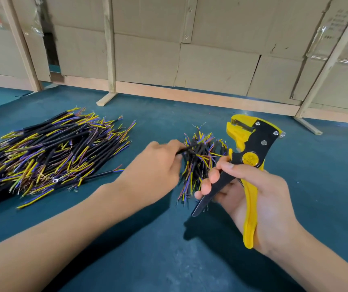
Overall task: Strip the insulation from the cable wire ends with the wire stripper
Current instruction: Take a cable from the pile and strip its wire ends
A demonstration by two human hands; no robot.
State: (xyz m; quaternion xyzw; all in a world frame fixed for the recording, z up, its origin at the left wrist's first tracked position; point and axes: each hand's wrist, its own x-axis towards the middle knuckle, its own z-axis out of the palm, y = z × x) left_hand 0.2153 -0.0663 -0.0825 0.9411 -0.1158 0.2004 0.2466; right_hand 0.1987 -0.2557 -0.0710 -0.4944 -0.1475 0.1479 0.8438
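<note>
My left hand (158, 163) was pinched on one black cable (186, 149) at the near edge of the small pile (200, 161); the thumb and fingertips were pressed together on its sheath. I judged this to be the pick-up step: one piece being drawn out, none yet in the tool.

My right hand (259, 199) was wrapped around the stripper (251, 157), held just beside the small pile with its head up and away from me. The palm took the yellow handle and the fingers curled over the black one. The handles stood apart and the jaws looked empty.

Next move, as I judged it: bring the cable's end to the jaws, seat only the cores, then squeeze. Cores were thin, so alignment mattered.

Materials: cables were short, black-sheathed, with yellow, purple and brownish cores splaying at both ends; some ends showed fine bare strands. Stripper: glossy yellow plastic, matte black plate, bright rivets.

Large pile (48, 152) lay well to the left. Worktop (190, 260) was dull teal, scuffed. Behind it were cardboard panels (217, 66) on pale wooden battens.
</note>
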